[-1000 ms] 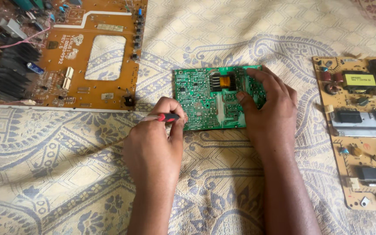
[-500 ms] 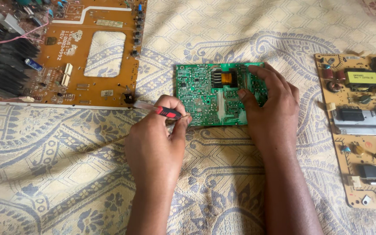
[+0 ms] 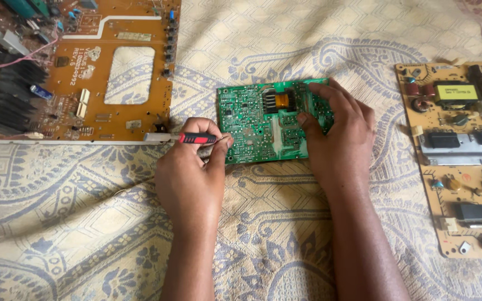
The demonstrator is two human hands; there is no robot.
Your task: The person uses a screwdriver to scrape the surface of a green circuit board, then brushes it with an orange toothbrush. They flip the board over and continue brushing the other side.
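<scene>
Fingers of the right hand (image 3: 338, 131) spread flat, pinning the green circuit board (image 3: 263, 120) to the patterned cloth (image 3: 85, 223). Left hand (image 3: 191, 178) pinches a red-handled tool (image 3: 188, 137) at the board's edge, so it stays put

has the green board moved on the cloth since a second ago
No. The green circuit board keeps its place beside the orange board; only the camera view shifted slightly.

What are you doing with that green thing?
A person is working on a small green circuit board lying on a patterned cloth. The right hand rests on the board's right side, holding it flat. The left hand holds a red-handled tool at the board's left edge. A large orange board lies to the left, a tan one to the right.
</scene>
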